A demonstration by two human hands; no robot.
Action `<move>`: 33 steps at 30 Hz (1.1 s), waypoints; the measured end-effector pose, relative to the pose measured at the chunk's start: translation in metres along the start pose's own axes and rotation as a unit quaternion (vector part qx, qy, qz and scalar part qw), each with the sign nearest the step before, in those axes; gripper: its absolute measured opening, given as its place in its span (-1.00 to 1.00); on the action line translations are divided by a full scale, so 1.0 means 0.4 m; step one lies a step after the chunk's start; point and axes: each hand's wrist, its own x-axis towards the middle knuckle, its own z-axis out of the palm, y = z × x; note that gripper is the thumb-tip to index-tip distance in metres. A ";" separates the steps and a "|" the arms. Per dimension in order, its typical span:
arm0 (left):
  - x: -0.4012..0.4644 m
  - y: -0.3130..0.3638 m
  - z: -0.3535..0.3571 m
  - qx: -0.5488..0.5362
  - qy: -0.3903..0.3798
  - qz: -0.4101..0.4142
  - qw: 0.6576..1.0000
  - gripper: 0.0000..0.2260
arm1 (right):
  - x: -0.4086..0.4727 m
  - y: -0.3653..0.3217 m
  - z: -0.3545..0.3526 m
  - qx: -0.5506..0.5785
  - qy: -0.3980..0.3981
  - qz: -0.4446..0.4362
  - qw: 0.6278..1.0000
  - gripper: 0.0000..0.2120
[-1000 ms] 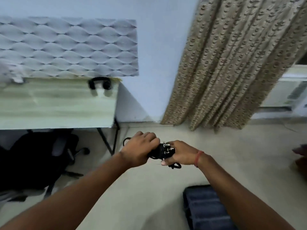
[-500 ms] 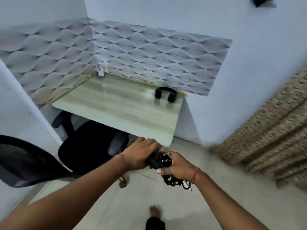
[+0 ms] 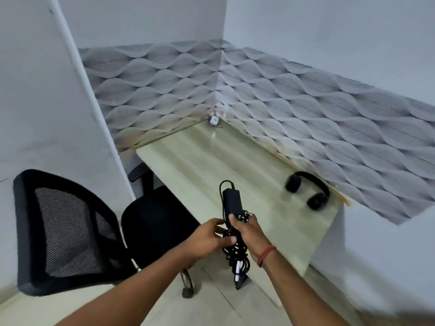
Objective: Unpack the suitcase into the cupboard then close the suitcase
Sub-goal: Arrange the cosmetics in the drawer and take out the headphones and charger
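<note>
A black power adapter (image 3: 231, 203) with its plug pins and a bundled black cable (image 3: 237, 257) is held upright over the near edge of the desk. My right hand (image 3: 248, 234) grips the adapter's lower end beside the plug. My left hand (image 3: 207, 238) holds the coiled cable just below it. The cable's loose end hangs down toward the floor. Neither the suitcase nor the cupboard is in view.
A pale wooden desk (image 3: 211, 165) fills the corner under patterned wall panels. Black headphones (image 3: 308, 191) lie at its right end and a small white object (image 3: 214, 120) in the far corner. A black mesh office chair (image 3: 68, 231) stands at the left.
The view has swung left from the curtain and suitcase to the desk corner. Both hands have come over the desk edge, and the adapter now stands upright with the cable hanging.
</note>
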 end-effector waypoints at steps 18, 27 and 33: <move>0.354 0.029 -0.531 0.084 0.165 -0.027 0.982 -0.83 | 0.536 -0.181 0.331 0.004 -0.145 0.053 0.988 -0.65; 0.676 0.023 -0.745 -0.103 0.321 -0.165 0.927 -0.84 | 0.971 -0.230 0.466 0.040 -0.159 0.157 0.974 -0.82; 0.806 -0.014 -0.869 -0.132 0.422 -0.196 0.875 -0.86 | 1.140 -0.229 0.568 0.054 -0.164 0.211 0.962 -0.81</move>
